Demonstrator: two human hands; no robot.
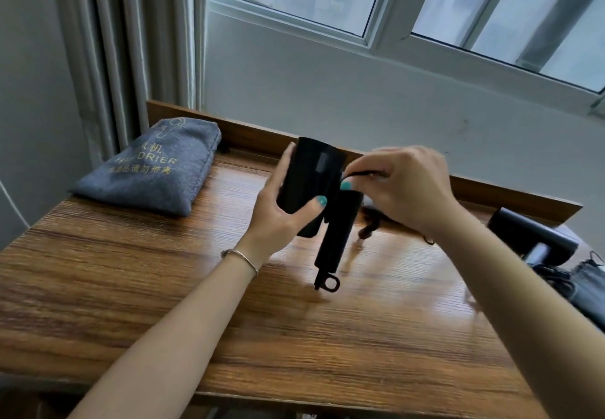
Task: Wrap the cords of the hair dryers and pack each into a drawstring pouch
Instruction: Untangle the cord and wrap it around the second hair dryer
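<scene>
left hand [281,212]: wraps its fingers round the barrel of the black hair dryer [311,189], held up over the middle of the counter [163,287], handle hanging down.
right hand [402,186]: fingers pinch the cord [358,173] right at the top of the handle.
risk: honestly the cord probably slips off or springs loose if that pinch lets go, since the handle dangles free.
count: two dryers, the second one [530,238] lying at the right edge; two pouches, a stuffed grey pouch [154,173] in the back-left corner and a dark one [589,287] at the right edge.

Black hair dryer [311,186] held above table, handle down (folded); filled grey pouch [154,173] far-left.
</scene>
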